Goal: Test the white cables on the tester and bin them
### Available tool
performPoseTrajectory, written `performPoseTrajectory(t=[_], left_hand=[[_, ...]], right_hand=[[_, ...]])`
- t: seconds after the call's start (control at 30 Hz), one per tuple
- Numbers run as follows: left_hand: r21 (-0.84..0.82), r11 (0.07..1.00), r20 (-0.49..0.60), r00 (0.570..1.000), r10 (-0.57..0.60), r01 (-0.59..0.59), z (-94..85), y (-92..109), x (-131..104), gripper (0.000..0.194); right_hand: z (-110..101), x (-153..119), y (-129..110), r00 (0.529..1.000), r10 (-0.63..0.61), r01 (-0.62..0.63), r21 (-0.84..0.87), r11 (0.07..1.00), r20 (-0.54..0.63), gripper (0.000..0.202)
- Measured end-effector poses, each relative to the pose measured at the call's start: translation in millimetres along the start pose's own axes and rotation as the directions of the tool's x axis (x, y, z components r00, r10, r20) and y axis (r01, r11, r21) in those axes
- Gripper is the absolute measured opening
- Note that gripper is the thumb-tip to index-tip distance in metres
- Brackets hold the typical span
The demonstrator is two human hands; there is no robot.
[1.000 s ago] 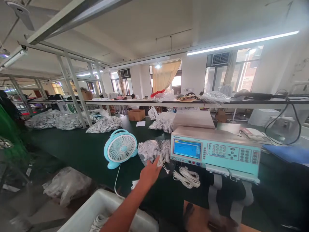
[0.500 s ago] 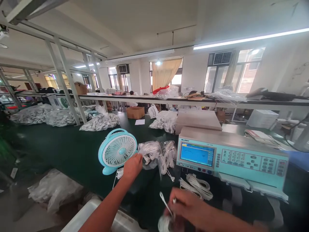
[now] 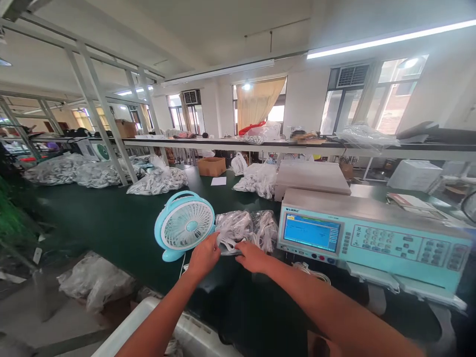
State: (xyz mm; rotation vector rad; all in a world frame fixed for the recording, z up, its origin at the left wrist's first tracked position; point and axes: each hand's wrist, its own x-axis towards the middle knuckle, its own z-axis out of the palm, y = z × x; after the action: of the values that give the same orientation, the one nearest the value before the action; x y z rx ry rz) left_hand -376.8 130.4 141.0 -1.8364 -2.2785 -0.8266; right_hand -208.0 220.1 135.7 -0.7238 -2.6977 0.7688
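A clear plastic bag of white cables point(image 3: 236, 224) lies on the green table, right of a light-blue fan point(image 3: 186, 225). My left hand point(image 3: 204, 257) is closed at the bag's near left edge, its fingertips pinching the plastic beside the fan. From the right, my right hand point(image 3: 253, 257) reaches the bag's front opening, thumb and fingers apart near the cable loops; whether it touches a cable is unclear. Another bag of cables point(image 3: 266, 229) lies against the first. Partly behind my right forearm is a coiled white cable point(image 3: 310, 271).
A test instrument with a blue screen point(image 3: 312, 232) stands at the right. Bagged cables point(image 3: 159, 179), a cardboard box point(image 3: 211, 167) and a white fan grille point(image 3: 238, 163) are farther back. A white tub point(image 3: 197, 337) sits below the front edge, beside plastic wrapping point(image 3: 96, 282).
My right hand has let go of a white cable bundle and moved up and left to the bag. My left hand stays at the bag's edge. The view has shifted slightly.
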Motion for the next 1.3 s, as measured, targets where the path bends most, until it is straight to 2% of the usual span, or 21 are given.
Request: performPoseTrajectory(t=[0.07, 0.13, 0.17, 0.23, 0.3, 0.33, 0.4, 0.47, 0.5, 0.57, 0.63, 0.7, 0.77, 0.87, 0.93, 0.97, 1.03, 1.1, 1.17, 1.23, 1.3], left_hand=[[-0.138, 0.990, -0.020, 1.000, -0.008, 0.005, -7.9, 11, -7, 0.047], [-0.422, 0.903, 0.024, 0.996, -0.083, 0.086, -19.3, 31, -21, 0.038], [-0.594, 0.787, 0.093, 0.986, -0.139, 0.167, -25.3, 45, -30, 0.033], [-0.847, 0.404, 0.286, 0.937, -0.202, 0.346, -35.3, 78, -52, 0.031], [-0.897, 0.022, 0.429, 0.884, -0.187, 0.441, -39.5, 116, -77, 0.028], [-0.885, -0.110, 0.465, 0.867, -0.178, 0.453, -38.9, 135, -91, 0.026], [-0.852, -0.255, 0.506, 0.843, -0.181, 0.457, -32.4, 169, -121, 0.023], [-0.821, -0.312, 0.541, 0.825, -0.163, 0.477, -21.4, 197, -150, 0.025], [-0.800, -0.323, 0.567, 0.814, -0.130, 0.506, -15.1, 208, -165, 0.027], [-0.746, -0.315, 0.627, 0.778, -0.034, 0.587, -2.4, 226, -192, 0.029], [-0.702, -0.275, 0.673, 0.738, 0.045, 0.657, 10.2, 240, -217, 0.031], [-0.697, -0.196, 0.693, 0.718, 0.062, 0.690, 23.1, 253, -239, 0.035], [-0.719, -0.066, 0.690, 0.722, 0.056, 0.692, 35.8, 265, -258, 0.037], [-0.738, 0.195, 0.671, 0.735, 0.103, 0.646, 52.9, 279, -278, 0.024], [-0.734, 0.346, 0.657, 0.740, 0.145, 0.584, 61.2, 285, -285, 0.018], [-0.731, 0.405, 0.648, 0.745, 0.159, 0.549, 64.1, 288, -286, 0.017], [-0.729, 0.489, 0.628, 0.754, 0.195, 0.480, 67.6, 292, -289, 0.016], [-0.726, 0.528, 0.624, 0.745, 0.237, 0.440, 68.9, 295, -291, 0.017], [-0.720, 0.507, 0.648, 0.721, 0.247, 0.474, 69.4, 298, -294, 0.021], [-0.719, 0.429, 0.669, 0.713, 0.209, 0.547, 70.0, 299, -296, 0.023], [-0.736, 0.331, 0.656, 0.744, 0.132, 0.590, 71.2, 299, -298, 0.023]], right_hand=[[0, -21, -13, 1.000, -0.024, 0.024, 0.001, 1.000, 0.000, 0.027], [-2, -50, -29, 0.999, -0.046, 0.047, 0.073, 0.996, -0.013, 0.022], [-4, -68, -37, 0.999, -0.044, 0.047, 0.142, 0.989, -0.022, 0.022], [-8, -108, -52, 0.999, -0.015, 0.023, 0.299, 0.954, -0.030, 0.025], [-10, -152, -64, 0.999, 0.043, -0.034, 0.409, 0.912, -0.013, 0.029], [-9, -174, -68, 0.997, 0.080, -0.067, 0.438, 0.896, -0.011, 0.030], [-4, -217, -72, 0.983, 0.180, -0.138, 0.513, 0.847, -0.032, 0.027], [6, -258, -69, 0.966, 0.259, -0.174, 0.675, 0.717, -0.025, 0.023], [12, -278, -65, 0.961, 0.277, -0.187, 0.777, 0.601, 0.018, 0.023], [25, -316, -53, 0.949, 0.284, -0.222, 0.928, 0.300, 0.135, 0.028], [36, -352, -41, 0.927, 0.319, -0.225, 0.973, 0.054, 0.197, 0.033], [45, -384, -32, 0.903, 0.398, -0.162, 0.986, -0.034, 0.162, 0.033], [49, -408, -27, 0.890, 0.448, -0.103, 0.995, 0.017, 0.085, 0.031], [50, -433, -27, 0.869, 0.489, -0.070, 0.958, 0.277, -0.078, 0.023], [51, -443, -28, 0.840, 0.513, -0.098, 0.882, 0.461, -0.175, 0.018], [53, -446, -28, 0.824, 0.525, -0.120, 0.842, 0.526, -0.211, 0.016], [59, -451, -27, 0.795, 0.549, -0.154, 0.790, 0.593, -0.258, 0.017], [66, -454, -25, 0.769, 0.575, -0.161, 0.785, 0.598, -0.280, 0.022], [70, -458, -23, 0.753, 0.593, -0.140, 0.810, 0.570, -0.287, 0.024], [68, -461, -23, 0.761, 0.584, -0.106, 0.834, 0.542, -0.283, 0.024], [61, -464, -28, 0.784, 0.535, -0.076, 0.807, 0.586, -0.314, 0.025]])
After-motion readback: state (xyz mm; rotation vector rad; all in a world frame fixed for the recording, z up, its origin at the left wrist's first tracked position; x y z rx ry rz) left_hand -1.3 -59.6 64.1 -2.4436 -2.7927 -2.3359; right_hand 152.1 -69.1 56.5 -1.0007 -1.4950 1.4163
